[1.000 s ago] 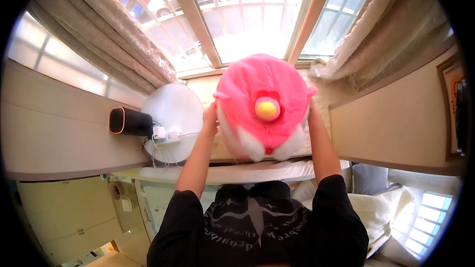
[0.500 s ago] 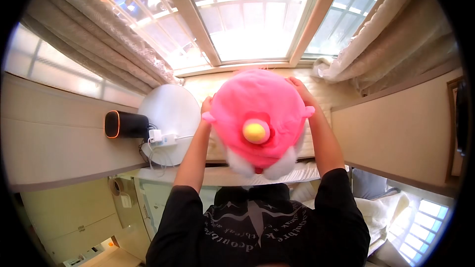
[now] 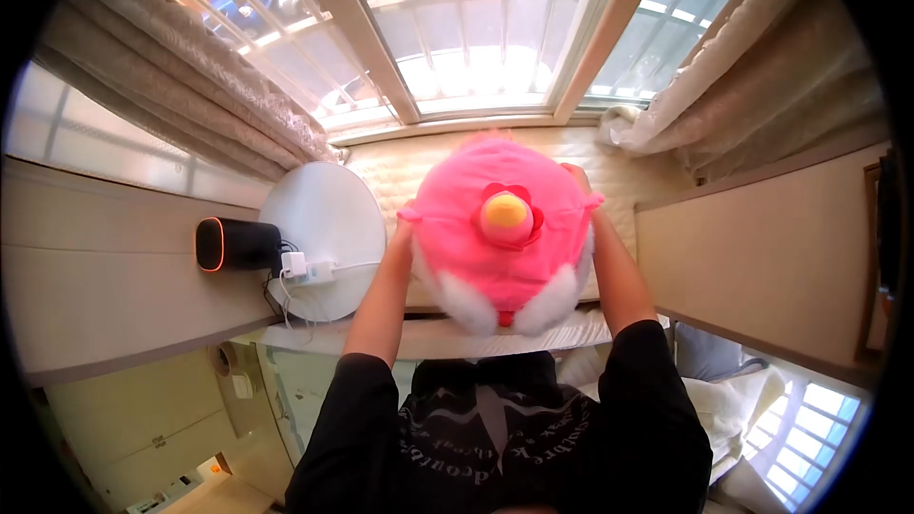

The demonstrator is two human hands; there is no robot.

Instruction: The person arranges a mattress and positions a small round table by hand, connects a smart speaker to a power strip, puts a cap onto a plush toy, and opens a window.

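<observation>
A round pink plush toy [image 3: 457, 200] is held up in front of me. It has a yellow-tipped knob on a red flower shape, small side nubs and white fluffy trim along its lower edge. My left hand [image 3: 404, 228] grips its left side, mostly covered by the plush. On the right side my right hand [image 3: 577, 174] holds it too, with only part of the hand showing past the edge. The fingertips of both hands are hidden behind the toy.
A cream quilted mat [image 3: 624, 167] lies below the window. To the left, a round white table [image 3: 333, 200] carries a white power strip [image 3: 314, 272] with cables, beside a black speaker [image 3: 238, 245] with an orange-lit ring. Curtains [image 3: 181, 67] hang at both sides.
The plush toy has tilted, so its yellow-tipped knob sits higher and more of the white trim shows. My right hand has moved slightly down and further behind it.
</observation>
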